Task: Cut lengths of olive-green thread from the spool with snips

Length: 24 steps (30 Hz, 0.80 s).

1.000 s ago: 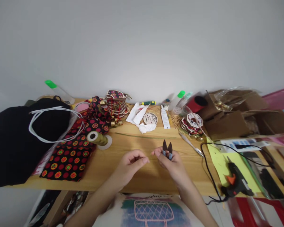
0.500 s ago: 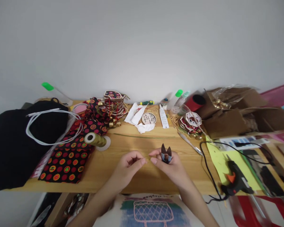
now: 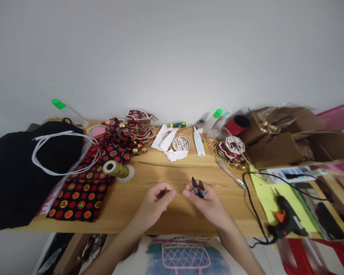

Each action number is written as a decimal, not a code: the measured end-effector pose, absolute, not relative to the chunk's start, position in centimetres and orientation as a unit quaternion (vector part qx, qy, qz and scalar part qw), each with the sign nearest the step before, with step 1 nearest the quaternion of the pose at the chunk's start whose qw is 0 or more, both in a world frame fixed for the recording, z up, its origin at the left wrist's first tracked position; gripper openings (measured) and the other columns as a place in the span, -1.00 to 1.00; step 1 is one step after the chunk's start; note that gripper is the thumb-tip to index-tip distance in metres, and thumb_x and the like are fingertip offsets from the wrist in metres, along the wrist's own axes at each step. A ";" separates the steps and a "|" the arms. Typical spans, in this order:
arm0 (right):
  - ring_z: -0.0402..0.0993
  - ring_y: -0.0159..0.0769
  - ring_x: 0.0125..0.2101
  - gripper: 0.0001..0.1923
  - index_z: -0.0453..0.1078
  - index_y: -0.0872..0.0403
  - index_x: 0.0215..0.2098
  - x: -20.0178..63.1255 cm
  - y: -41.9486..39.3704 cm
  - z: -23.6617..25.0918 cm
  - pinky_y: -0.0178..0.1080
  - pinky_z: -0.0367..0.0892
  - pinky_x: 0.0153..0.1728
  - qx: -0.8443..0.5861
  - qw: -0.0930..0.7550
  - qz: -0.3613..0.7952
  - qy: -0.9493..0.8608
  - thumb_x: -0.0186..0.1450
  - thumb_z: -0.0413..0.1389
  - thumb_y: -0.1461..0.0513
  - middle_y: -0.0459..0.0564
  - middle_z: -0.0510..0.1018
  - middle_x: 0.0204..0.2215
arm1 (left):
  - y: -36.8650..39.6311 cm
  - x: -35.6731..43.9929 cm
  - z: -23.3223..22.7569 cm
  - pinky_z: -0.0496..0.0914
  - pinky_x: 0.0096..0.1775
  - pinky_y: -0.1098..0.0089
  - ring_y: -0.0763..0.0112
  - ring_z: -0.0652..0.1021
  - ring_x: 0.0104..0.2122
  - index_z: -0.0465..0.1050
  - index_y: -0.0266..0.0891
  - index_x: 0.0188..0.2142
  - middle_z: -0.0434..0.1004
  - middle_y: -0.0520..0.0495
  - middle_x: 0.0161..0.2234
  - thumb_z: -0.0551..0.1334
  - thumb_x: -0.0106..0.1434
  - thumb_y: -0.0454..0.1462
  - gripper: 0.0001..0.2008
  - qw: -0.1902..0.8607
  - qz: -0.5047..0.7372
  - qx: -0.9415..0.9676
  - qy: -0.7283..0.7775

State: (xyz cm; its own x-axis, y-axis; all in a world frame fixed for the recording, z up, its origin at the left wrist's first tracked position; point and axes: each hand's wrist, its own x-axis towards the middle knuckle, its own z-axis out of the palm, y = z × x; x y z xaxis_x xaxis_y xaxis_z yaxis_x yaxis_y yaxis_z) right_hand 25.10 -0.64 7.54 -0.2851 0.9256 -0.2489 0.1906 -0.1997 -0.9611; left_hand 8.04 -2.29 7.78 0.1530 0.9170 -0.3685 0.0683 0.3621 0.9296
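Note:
Just above the front of the wooden table (image 3: 172,219), my left hand (image 3: 156,202) is pinched, thumb against forefinger. Whatever lies between those fingertips is too small to make out. My right hand (image 3: 209,204) is closed around small thread snips (image 3: 199,188), whose dark blades point up and away from me, a little apart. A narrow gap separates the two hands. Beyond them a thin green cord (image 3: 174,165) lies across the table. To the left, a spool of olive thread (image 3: 118,169) rests on its side.
Patterned fabric (image 3: 80,198) and a black cloth (image 3: 14,175) lie left. At the back are white tissue (image 3: 163,138), a round wooden disc (image 3: 180,144) and a glue tube (image 3: 199,142). Right are a craft knife (image 3: 231,174), cardboard boxes (image 3: 275,152) and a corded glue gun (image 3: 286,217).
My hands have moved slightly apart, and the fine strand seen between my fingertips no longer shows. The snips have tipped a little to the left in my right hand.

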 end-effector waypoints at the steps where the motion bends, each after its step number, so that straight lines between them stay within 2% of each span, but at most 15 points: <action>1: 0.16 -0.45 -0.55 -0.70 0.34 0.11 -0.47 25.3 -0.6 7.5 -0.37 0.16 -0.51 -0.516 0.316 0.574 -0.551 0.13 0.15 0.03 -0.15 0.28 -0.60 | -2.2 7.9 7.5 0.08 -0.57 0.51 0.60 0.16 -0.66 0.25 -0.23 -0.55 0.08 0.18 -0.70 0.12 0.10 -0.10 -0.75 0.611 0.347 0.443 0.557; 4: 0.18 -0.43 -0.55 -0.70 0.34 0.11 -0.48 26.2 -0.4 7.1 -0.36 0.17 -0.50 -0.547 0.323 0.537 -0.555 0.13 0.14 0.03 -0.14 0.28 -0.60 | -1.8 7.4 6.5 0.12 -0.54 0.52 0.58 0.20 -0.63 0.27 -0.24 -0.56 0.14 0.15 -0.67 0.13 0.09 -0.13 -0.77 0.553 0.359 0.463 0.592; 7: 0.22 -0.40 -0.53 -0.69 0.34 0.12 -0.48 27.7 0.1 6.2 -0.35 0.19 -0.48 -0.585 0.330 0.492 -0.554 0.13 0.13 0.02 -0.11 0.32 -0.58 | -1.1 6.2 5.1 0.16 -0.49 0.50 0.55 0.26 -0.57 0.30 -0.24 -0.56 0.22 0.11 -0.62 0.11 0.11 -0.15 -0.78 0.441 0.357 0.507 0.649; 11: 0.29 -0.34 -0.51 -0.68 0.36 0.12 -0.44 30.3 1.0 4.4 -0.31 0.21 -0.44 -0.636 0.327 0.412 -0.565 0.14 0.10 0.01 -0.06 0.41 -0.55 | -0.4 4.2 3.6 0.19 -0.42 0.47 0.49 0.35 -0.53 0.39 -0.23 -0.46 0.32 0.05 -0.59 0.05 0.18 -0.21 -0.79 0.211 0.269 0.587 0.734; 14: 0.34 -0.30 -0.50 -0.67 0.38 0.13 -0.43 32.0 1.8 3.3 -0.28 0.21 -0.44 -0.672 0.308 0.327 -0.589 0.16 0.04 0.02 0.00 0.47 -0.53 | -0.1 2.9 3.2 0.20 -0.38 0.44 0.40 0.45 -0.40 0.43 -0.24 -0.37 0.49 -0.07 -0.42 -0.02 0.24 -0.25 -0.74 0.095 0.172 0.609 0.768; 18: 0.33 -0.27 -0.59 -0.68 0.40 0.11 -0.45 33.3 2.9 2.6 -0.26 0.17 -0.50 -0.719 0.260 0.218 -0.606 0.15 -0.02 0.03 0.03 0.48 -0.59 | 0.3 2.2 3.0 0.16 -0.48 0.39 0.34 0.49 -0.43 0.44 -0.22 -0.30 0.53 -0.14 -0.31 -0.10 0.30 -0.20 -0.64 0.015 0.041 0.573 0.818; 24: 0.39 -0.19 -0.56 -0.64 0.41 0.10 -0.40 33.4 3.7 1.8 -0.25 0.12 -0.52 -0.755 0.208 0.132 -0.608 0.18 -0.08 0.03 0.10 0.53 -0.55 | 0.9 2.2 3.0 0.14 -0.51 0.39 0.30 0.53 -0.43 0.42 -0.22 -0.26 0.55 -0.15 -0.27 -0.14 0.32 -0.19 -0.63 0.012 -0.026 0.532 0.846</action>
